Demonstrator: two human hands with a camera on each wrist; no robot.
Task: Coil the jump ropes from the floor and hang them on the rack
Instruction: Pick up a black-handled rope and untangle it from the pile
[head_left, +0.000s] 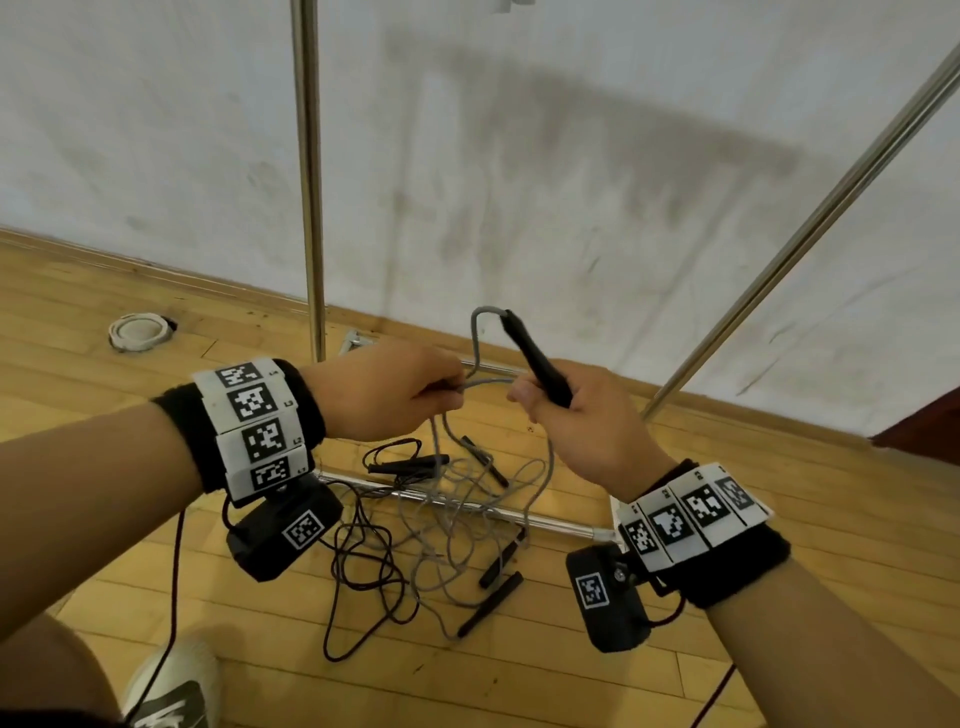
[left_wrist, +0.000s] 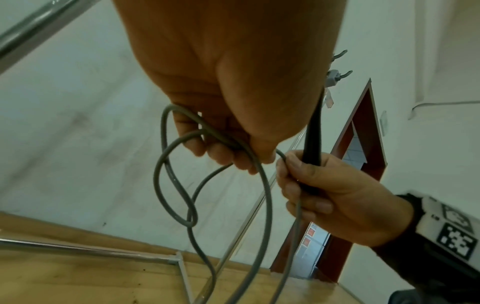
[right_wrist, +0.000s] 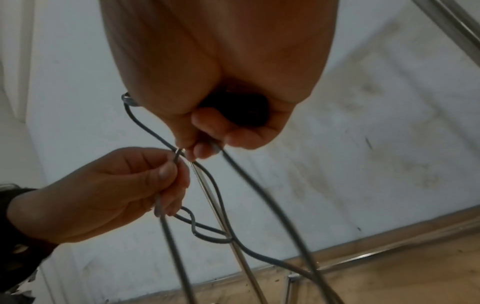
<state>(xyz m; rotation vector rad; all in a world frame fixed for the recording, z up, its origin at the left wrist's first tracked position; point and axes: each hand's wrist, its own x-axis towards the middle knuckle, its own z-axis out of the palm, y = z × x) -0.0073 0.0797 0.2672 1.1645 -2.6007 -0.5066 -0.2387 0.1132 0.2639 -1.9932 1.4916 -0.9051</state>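
My right hand (head_left: 550, 410) grips the black handle (head_left: 532, 356) of a grey jump rope and also pinches its cord. The grey cord (head_left: 474, 338) loops up from the handle's tip and across to my left hand (head_left: 415, 389), which holds a few loops of it. In the left wrist view those cord loops (left_wrist: 179, 185) hang twisted below my left hand (left_wrist: 228, 152), with my right hand (left_wrist: 324, 197) beside it round the handle (left_wrist: 313, 144). The right wrist view shows the handle's end (right_wrist: 233, 111) in my right fist (right_wrist: 221, 131) and my left hand (right_wrist: 116, 185) pinching the cord (right_wrist: 179, 156). The cord runs down to a tangled pile (head_left: 447, 509) on the floor.
The pile holds grey and dark ropes with several black handles (head_left: 493, 603). Metal rack poles rise at the left (head_left: 310, 182) and right (head_left: 810, 218); its base bar (head_left: 467, 499) crosses the wooden floor. A white ring (head_left: 137, 331) lies by the wall. My shoe (head_left: 171, 691) is at bottom left.
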